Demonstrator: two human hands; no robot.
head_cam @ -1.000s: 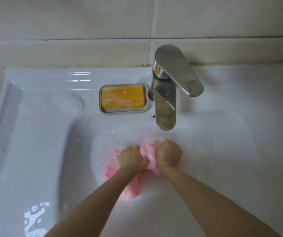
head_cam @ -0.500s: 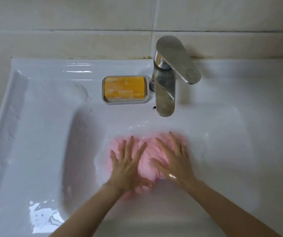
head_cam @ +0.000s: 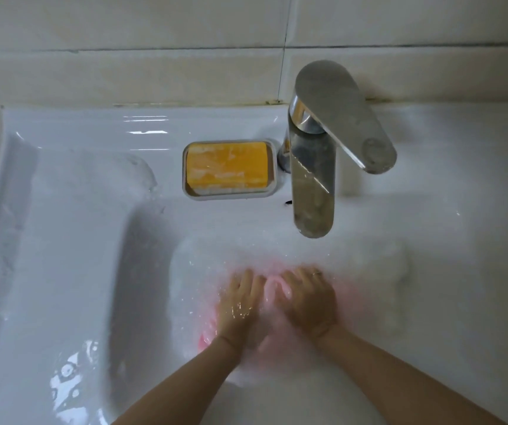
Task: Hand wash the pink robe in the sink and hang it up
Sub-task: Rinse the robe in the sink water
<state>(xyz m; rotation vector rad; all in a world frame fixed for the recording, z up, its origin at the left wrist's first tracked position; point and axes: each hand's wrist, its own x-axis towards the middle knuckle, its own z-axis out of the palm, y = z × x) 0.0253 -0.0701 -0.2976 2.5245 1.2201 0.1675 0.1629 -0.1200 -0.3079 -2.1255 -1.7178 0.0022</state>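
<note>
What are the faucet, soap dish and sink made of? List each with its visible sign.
Faucet: metal, likely chrome or polished steel; mirror-like reflections.
Soap dish: probably pale plastic, possibly metal; dull grey rim, too blurred to settle.
Sink: glazed white ceramic, apparently; glossy highlights on smooth curves.

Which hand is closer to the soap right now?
Left. The left hand is toward the person from the soap, almost in line with it; the right hand is farther right, in line with the faucet.

Bare forearms [head_cam: 400, 372]; ring [head_cam: 317, 273] on right hand [head_cam: 309, 302]
</note>
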